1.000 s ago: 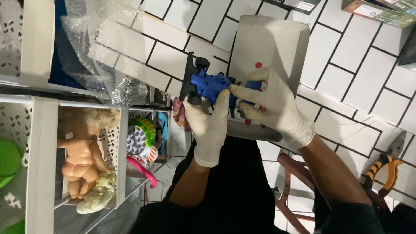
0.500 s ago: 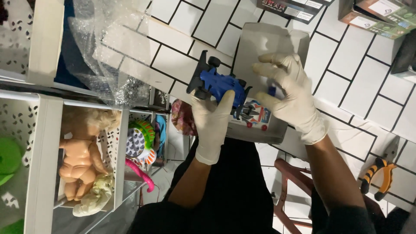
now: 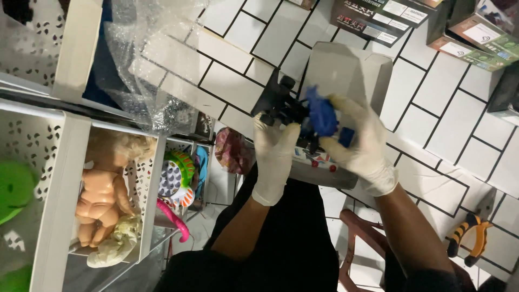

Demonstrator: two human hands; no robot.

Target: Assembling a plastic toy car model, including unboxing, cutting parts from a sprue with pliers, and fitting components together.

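Both my hands wear white gloves and hold a blue toy car [image 3: 319,116] with black wheels over a white tiled counter. My left hand [image 3: 274,157] grips the car's black wheeled end from below. My right hand [image 3: 359,143] wraps over the blue body from the right. Under the car lies a grey-white cardboard box [image 3: 346,70], with its printed side facing me.
Crumpled bubble wrap [image 3: 151,59] lies at the upper left. White perforated bins hold a plastic doll [image 3: 102,200] and colourful toys [image 3: 175,178]. Boxed products [image 3: 476,38] stand at the top right. Orange-black pliers [image 3: 467,238] lie at the right, near a brown stool [image 3: 362,232].
The view has shifted and the car has turned in my hands. My right hand has moved from the car's far side to close over its blue body.
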